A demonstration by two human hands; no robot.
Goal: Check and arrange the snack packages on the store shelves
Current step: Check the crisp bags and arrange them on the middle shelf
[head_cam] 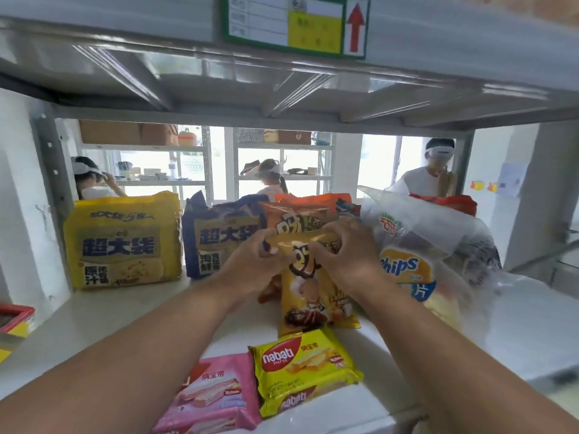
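Observation:
On the white shelf (94, 317), both my hands grip the top edge of an upright yellow snack bag (308, 296). My left hand (250, 264) pinches its left corner and my right hand (344, 255) its right corner. A second yellow bag (340, 303) leans just behind it on the right. An orange bag (300, 214) stands behind my hands. A big yellow pack (123, 242) and a dark blue pack (219, 236) stand at the back left. A clear chips bag (410, 245) leans at the right. Near the front lie a yellow Nabati pack (305, 368) and a pink wafer pack (213, 393).
The shelf above (282, 98) hangs low over my hands, with a green price label (294, 23) on its edge. A red and yellow item (14, 321) sits at the far left. Behind the shelf are three persons and more shelving (188, 145) by windows.

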